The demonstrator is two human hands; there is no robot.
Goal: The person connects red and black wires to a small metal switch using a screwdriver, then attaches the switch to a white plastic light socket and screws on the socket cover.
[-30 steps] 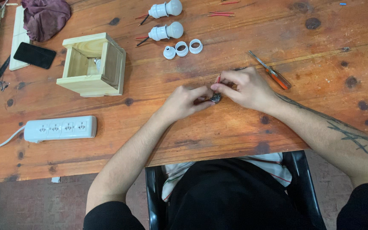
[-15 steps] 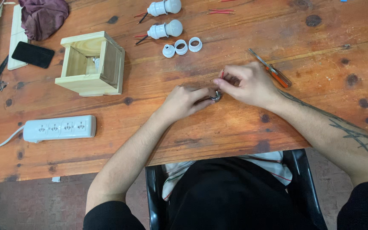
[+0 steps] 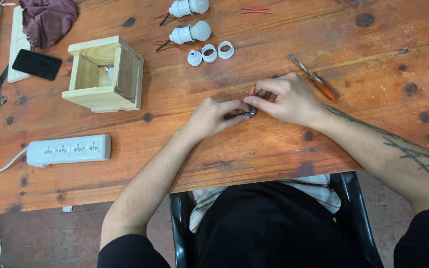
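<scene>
While both forearms rest across the near edge of the worn wooden bench (image 3: 274, 164), the person's left hand (image 3: 213, 115) and right hand (image 3: 286, 99) meet over a small dark metal fitting (image 3: 249, 112) — each grip closed on it in a fingertip pinch, apparently so one hand steadies the part as the other works it. A thin red wire (image 3: 253, 90) rises between the right fingers. Just beyond the right hand lies an orange-handled screwdriver (image 3: 319, 82). Toward the far edge sit two white lamp sockets with bulbs (image 3: 189, 33) and three white plastic rings (image 3: 209, 53). At left, an open pale wooden box (image 3: 106, 74) holds what seems a small fitting — hard to tell — near a white power strip (image 3: 69, 149) and a black phone (image 3: 38, 64).
</scene>
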